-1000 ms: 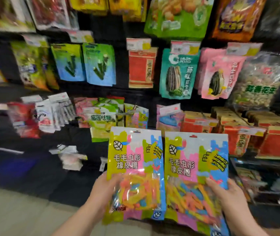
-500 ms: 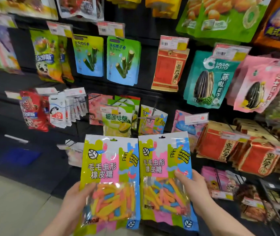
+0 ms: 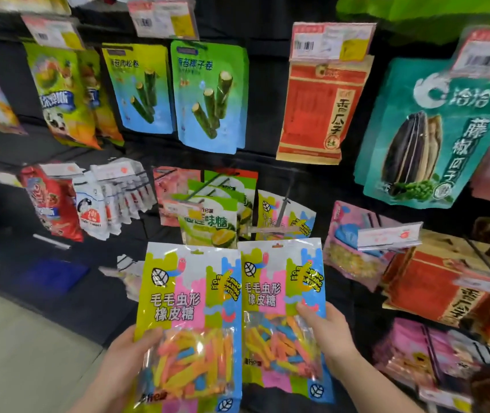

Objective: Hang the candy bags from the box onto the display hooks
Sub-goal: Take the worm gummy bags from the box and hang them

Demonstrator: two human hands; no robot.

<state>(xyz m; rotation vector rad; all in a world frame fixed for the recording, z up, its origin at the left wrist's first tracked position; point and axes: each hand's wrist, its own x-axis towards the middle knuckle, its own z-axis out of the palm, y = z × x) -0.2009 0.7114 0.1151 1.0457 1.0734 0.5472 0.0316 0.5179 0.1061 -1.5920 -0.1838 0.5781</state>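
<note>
Fingers of the left hand (image 3: pixel 130 353) are curling round the lower edge of the left candy bag (image 3: pixel 190 308), keeping it upright — top edge up, ready for hanging. Beside it the right candy bag (image 3: pixel 279 293) is sitting pinched in the right hand (image 3: pixel 327 332). Both are riding closer under the matching hung bag (image 3: pixel 285 216) than before.

left candy bag (image 3: pixel 190 308) | right candy bag (image 3: pixel 279 293) | both upright, side by side, edges touching | multicolour fronts (gummy strips (image 3: pixel 196 362) visible through clear windows) | just below hung matching bag (image 3: pixel 270 210)
</note>
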